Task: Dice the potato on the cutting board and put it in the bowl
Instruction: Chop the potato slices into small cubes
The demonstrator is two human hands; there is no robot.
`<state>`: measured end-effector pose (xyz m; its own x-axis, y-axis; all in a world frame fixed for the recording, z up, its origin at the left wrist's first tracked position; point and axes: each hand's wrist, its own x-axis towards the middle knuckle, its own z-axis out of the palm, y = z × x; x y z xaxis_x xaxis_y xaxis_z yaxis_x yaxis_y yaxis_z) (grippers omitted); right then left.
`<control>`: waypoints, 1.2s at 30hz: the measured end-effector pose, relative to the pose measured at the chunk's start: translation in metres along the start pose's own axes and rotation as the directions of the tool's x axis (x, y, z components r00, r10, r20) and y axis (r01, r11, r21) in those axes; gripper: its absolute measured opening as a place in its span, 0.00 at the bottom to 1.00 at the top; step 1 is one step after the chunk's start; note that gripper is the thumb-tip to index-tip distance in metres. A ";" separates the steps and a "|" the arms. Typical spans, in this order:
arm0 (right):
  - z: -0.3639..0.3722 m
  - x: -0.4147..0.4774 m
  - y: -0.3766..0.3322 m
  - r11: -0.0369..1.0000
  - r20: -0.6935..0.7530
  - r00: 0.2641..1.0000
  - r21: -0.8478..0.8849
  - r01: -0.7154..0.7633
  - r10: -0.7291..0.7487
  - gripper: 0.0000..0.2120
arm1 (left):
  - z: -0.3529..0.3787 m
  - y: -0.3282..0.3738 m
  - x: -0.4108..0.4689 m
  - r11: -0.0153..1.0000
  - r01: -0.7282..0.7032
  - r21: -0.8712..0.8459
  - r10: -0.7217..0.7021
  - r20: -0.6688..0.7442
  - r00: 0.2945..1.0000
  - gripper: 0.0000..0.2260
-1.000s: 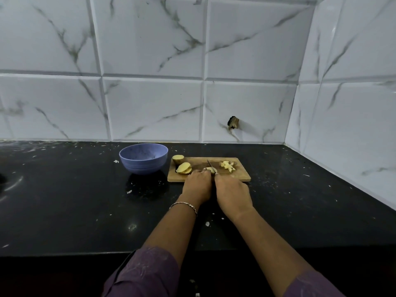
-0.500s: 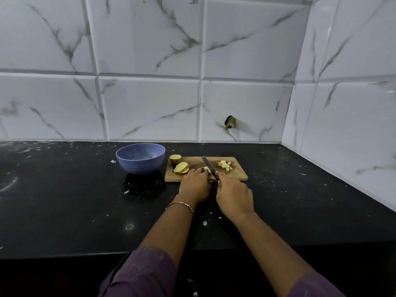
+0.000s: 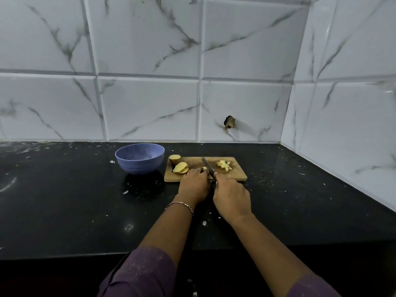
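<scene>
A wooden cutting board (image 3: 237, 177) lies on the black counter. On its left end sit a potato end piece (image 3: 174, 158) and stacked potato slices (image 3: 180, 168). A small heap of diced potato (image 3: 224, 164) lies on its right part. My left hand (image 3: 194, 184) holds a small potato piece (image 3: 205, 168) down at the board's middle with curled fingers. My right hand (image 3: 232, 195) grips a knife (image 3: 207, 168) whose blade is raised just right of that piece. A blue bowl (image 3: 139, 157) stands left of the board; no potato shows in it.
The marble-tiled wall runs along the back and turns forward at the right corner. A dark stub (image 3: 229, 122) sticks out of the back wall behind the board. Small white specks are scattered over the counter (image 3: 64, 200), whose front edge lies near my sleeves.
The knife blade, low against the potato piece a second ago, has lifted and now angles up over the board. My left hand stays on the piece.
</scene>
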<state>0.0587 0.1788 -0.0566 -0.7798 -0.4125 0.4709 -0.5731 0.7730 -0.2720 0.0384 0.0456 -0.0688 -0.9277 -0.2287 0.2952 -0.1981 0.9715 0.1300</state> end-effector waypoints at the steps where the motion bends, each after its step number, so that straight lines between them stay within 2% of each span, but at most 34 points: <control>1: 0.000 0.000 0.000 1.000 0.003 1.000 -0.017 0.005 -0.005 0.17 | 0.000 0.000 0.000 1.000 0.000 0.001 0.000 0.000 1.000 0.20; 5: -0.001 0.000 -0.003 0.995 0.038 0.999 -0.094 0.037 -0.034 0.19 | 0.000 0.000 0.001 1.000 -0.009 0.011 0.009 0.004 1.000 0.20; 12: -0.003 0.003 -0.006 0.992 0.076 0.995 -0.106 0.075 -0.067 0.12 | 0.000 -0.001 0.000 1.000 -0.024 -0.001 0.024 -0.007 1.000 0.19; 27: 0.001 0.013 -0.011 0.973 0.095 0.986 -0.174 0.151 -0.137 0.13 | 0.000 -0.001 -0.001 0.999 -0.035 0.006 0.035 -0.020 0.999 0.20; 36: 0.003 0.005 -0.006 0.998 0.026 0.999 -0.051 0.031 -0.030 0.17 | 0.001 -0.005 0.004 0.990 0.007 -0.138 -0.010 -0.019 1.000 0.21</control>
<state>0.0575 0.1703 -0.0548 -0.7687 -0.4479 0.4566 -0.5836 0.7833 -0.2141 0.0352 0.0402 -0.0696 -0.9195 -0.2394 0.3117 -0.1592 0.9520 0.2614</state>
